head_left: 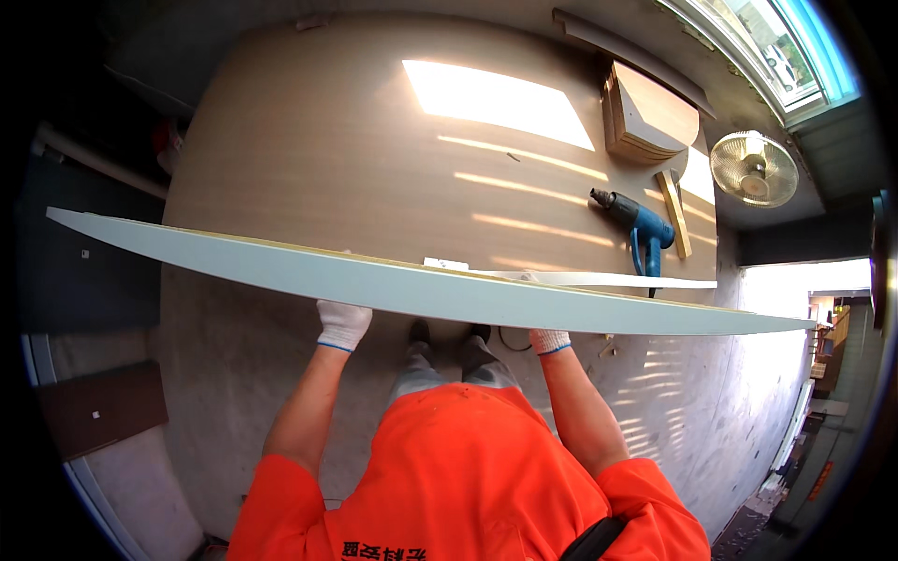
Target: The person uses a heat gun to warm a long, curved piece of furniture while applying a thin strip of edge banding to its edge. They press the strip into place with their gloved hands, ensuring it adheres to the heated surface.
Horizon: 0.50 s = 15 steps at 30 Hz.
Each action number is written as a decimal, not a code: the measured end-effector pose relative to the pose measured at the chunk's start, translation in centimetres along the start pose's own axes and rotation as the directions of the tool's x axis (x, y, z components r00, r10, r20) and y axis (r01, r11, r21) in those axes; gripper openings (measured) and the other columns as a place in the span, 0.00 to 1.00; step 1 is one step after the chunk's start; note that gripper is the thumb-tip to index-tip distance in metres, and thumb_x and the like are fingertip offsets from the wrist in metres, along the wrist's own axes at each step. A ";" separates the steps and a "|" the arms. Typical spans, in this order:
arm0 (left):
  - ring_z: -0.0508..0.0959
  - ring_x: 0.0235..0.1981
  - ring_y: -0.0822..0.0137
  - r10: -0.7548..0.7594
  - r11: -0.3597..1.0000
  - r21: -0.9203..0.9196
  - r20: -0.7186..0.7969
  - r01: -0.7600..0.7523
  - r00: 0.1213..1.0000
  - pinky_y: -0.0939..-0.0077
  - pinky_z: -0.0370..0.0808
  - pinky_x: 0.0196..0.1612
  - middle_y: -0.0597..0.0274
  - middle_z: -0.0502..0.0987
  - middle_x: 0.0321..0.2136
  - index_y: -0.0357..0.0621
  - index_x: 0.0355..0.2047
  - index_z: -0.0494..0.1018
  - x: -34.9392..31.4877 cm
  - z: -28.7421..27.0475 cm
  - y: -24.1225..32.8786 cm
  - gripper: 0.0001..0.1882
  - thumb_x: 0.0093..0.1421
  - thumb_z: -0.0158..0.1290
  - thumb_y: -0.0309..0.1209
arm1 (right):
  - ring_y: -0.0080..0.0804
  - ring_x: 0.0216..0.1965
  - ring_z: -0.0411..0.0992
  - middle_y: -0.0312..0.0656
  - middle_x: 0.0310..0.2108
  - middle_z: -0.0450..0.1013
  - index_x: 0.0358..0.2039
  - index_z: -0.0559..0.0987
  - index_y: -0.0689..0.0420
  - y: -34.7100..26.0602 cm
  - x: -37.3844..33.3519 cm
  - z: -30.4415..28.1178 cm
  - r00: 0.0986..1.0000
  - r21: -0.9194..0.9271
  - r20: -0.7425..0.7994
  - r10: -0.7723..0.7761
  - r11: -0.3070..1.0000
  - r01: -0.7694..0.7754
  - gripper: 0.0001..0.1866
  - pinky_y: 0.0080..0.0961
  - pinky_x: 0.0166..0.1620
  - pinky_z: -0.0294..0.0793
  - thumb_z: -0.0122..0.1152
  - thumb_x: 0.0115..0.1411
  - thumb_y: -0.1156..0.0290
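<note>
Brown tabletop (pixel 318 131) stretches beyond a long pale panel (pixel 421 291), held from beneath by left hand (pixel 342 323) and right hand (pixel 550 341).

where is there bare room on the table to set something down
The broad left half of the tabletop, between its far edge and the pale panel, is bare. The right side is crowded: heat gun, wooden piece, stacked boards.

Before you, the broad brown surface (pixel 309 140), barred with sunlight, carries a blue heat gun (pixel 645 224) toward your right, a pale wooden stick (pixel 673 213) just beside it and a stack of curved-edged boards (pixel 647 117) beyond; a small dark scrap (pixel 513 157) lies nearer the middle, a white strip (pixel 608 280) along the near edge
</note>
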State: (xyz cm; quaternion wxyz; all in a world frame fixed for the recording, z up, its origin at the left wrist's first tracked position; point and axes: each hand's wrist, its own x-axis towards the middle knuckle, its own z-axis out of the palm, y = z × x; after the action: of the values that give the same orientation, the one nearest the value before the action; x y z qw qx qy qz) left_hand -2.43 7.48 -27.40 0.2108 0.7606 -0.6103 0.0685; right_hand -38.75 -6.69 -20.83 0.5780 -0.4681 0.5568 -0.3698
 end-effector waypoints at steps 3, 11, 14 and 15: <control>0.71 0.69 0.32 0.084 0.993 0.079 -0.019 -0.082 0.996 0.34 0.67 0.72 0.34 0.72 0.65 0.32 0.66 0.69 -0.5 0.4 -0.5 0.34 0.68 0.59 0.44 | 0.25 0.32 0.79 0.40 0.31 0.84 0.37 0.88 0.63 -2.5 -0.3 0.3 0.960 0.049 -0.017 0.281 0.959 -0.280 0.17 0.25 0.36 0.79 0.73 0.69 0.59; 0.73 0.65 0.37 0.076 0.992 0.097 -0.012 -0.075 0.997 0.40 0.68 0.70 0.41 0.75 0.60 0.35 0.60 0.73 1.2 0.1 2.8 0.31 0.65 0.61 0.45 | 0.27 0.31 0.80 0.43 0.31 0.84 0.37 0.88 0.65 7.8 2.9 -1.5 0.972 0.203 0.008 0.235 0.951 -0.232 0.19 0.26 0.36 0.79 0.73 0.69 0.57; 0.72 0.65 0.37 0.116 0.987 0.119 -0.024 -0.113 0.993 0.40 0.67 0.71 0.40 0.75 0.60 0.36 0.61 0.73 1.0 0.8 4.3 0.30 0.66 0.60 0.44 | 0.28 0.31 0.80 0.43 0.30 0.84 0.36 0.87 0.62 7.8 2.4 -1.0 0.998 0.079 0.001 0.069 0.994 -0.069 0.19 0.27 0.37 0.80 0.73 0.68 0.55; 0.72 0.65 0.37 0.127 0.987 0.100 -0.003 -0.126 0.992 0.39 0.66 0.71 0.40 0.75 0.60 0.36 0.61 0.73 0.8 1.1 5.1 0.29 0.67 0.60 0.43 | 0.28 0.31 0.80 0.43 0.30 0.84 0.36 0.87 0.62 7.7 2.2 -0.7 0.999 0.063 -0.005 0.040 0.997 -0.039 0.19 0.28 0.37 0.80 0.73 0.68 0.55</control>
State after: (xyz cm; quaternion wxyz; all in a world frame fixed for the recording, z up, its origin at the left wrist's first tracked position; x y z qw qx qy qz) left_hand -7.25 5.43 -26.89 0.1708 0.7295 -0.6521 0.1159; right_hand -39.89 -6.67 -28.76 0.5980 -0.4374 0.5557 -0.3771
